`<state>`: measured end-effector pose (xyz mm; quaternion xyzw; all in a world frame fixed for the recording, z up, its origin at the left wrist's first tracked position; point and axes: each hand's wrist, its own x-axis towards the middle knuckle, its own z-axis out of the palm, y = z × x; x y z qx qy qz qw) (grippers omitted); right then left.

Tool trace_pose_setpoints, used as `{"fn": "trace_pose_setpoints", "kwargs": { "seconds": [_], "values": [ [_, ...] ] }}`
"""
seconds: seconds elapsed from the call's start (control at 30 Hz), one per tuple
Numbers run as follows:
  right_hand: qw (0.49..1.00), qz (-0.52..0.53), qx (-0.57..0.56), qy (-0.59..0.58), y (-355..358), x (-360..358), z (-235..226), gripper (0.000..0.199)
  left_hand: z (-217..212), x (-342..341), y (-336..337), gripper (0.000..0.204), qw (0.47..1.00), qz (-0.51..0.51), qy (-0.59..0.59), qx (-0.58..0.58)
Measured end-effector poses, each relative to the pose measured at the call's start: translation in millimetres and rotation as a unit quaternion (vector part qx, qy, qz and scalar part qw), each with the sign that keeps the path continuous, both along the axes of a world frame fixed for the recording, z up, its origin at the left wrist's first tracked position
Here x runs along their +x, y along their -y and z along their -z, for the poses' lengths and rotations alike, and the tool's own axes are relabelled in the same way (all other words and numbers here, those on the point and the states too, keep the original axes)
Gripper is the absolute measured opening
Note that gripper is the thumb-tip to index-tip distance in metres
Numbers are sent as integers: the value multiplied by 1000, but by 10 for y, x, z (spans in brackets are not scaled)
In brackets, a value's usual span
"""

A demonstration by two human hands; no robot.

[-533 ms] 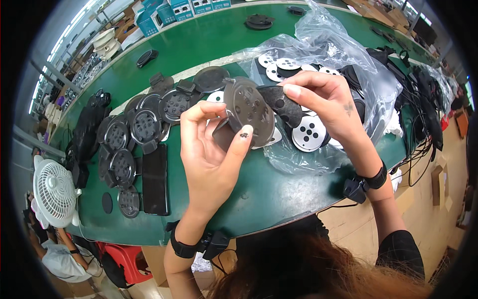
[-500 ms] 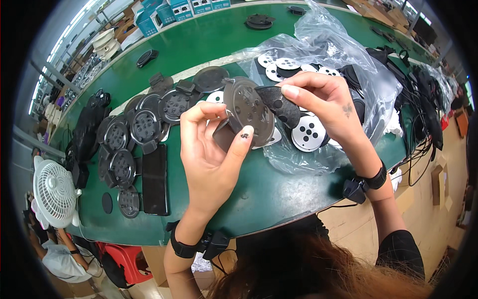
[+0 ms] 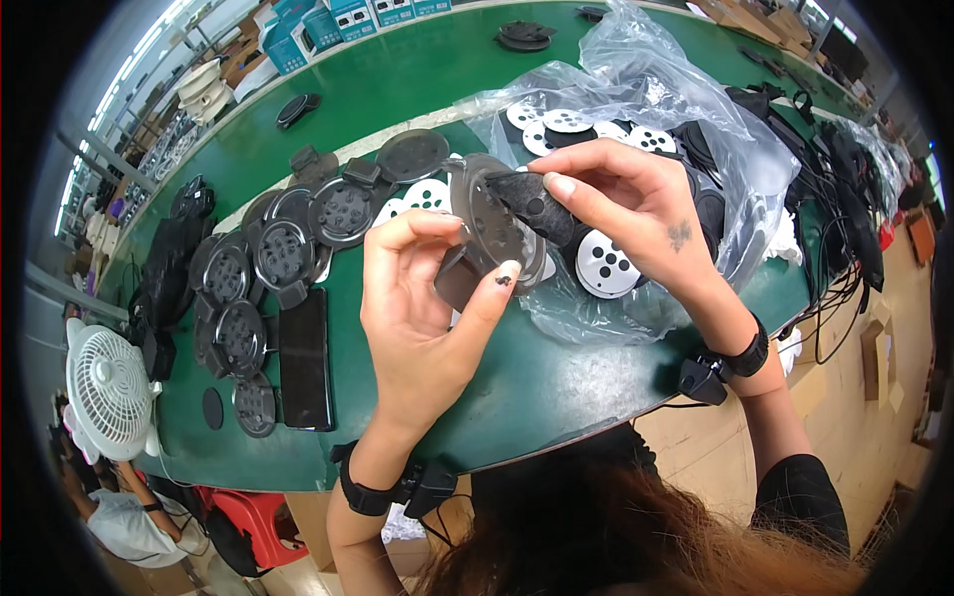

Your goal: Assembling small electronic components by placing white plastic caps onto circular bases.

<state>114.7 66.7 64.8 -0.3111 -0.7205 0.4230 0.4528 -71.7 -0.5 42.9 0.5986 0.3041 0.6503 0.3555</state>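
Observation:
My left hand [image 3: 417, 323] grips a round, smoky translucent plastic cover [image 3: 485, 223] by its rim, tilted on edge above the green table. Between the thumb and fingers of my right hand [image 3: 641, 204] is a black felt-like pad [image 3: 542, 207] with round holes, bent over. The pad's near edge overlaps the cover's right side; whether it touches the cover I cannot tell. Behind and below my hands lie white discs with black holes, one disc [image 3: 606, 266] just under the pad. To the left are several similar smoky covers [image 3: 283, 253], some overlapping.
A clear plastic bag [image 3: 651, 74] spreads around discs and black pads at the right. A black phone-like slab [image 3: 306, 360] lies left of my forearm. A white fan [image 3: 107, 389] stands by the left edge, and black cables [image 3: 835, 288] hang at the right edge.
My right hand has shifted left with the pad, which now overlaps more of the cover. The cover has turned slightly more edge-on in my left hand.

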Motion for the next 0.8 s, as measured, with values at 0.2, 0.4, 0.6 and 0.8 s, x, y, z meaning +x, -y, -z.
{"fn": "trace_pose_setpoints", "kwargs": {
  "seconds": [0.2, 0.4, 0.6, 0.8],
  "values": [
    [991, 27, 122, 56, 2, -13, 42, 17, 26, 24, -2, 46, 1000, 3, 2, -9],
    [961, 66, 256, 81, -20, -44, 56, 16, 20, 26, 7, 48, 1000, 0, 2, -27],
    [960, 64, 255, 96, -17, -30, 62, 17, 24, 16, -10, 49, 1000, 4, 9, -24],
    [942, 72, 313, 99, -36, -28, 76, 17, 33, 17, -9, 49, 999, 5, 25, -35]
  ]
}}
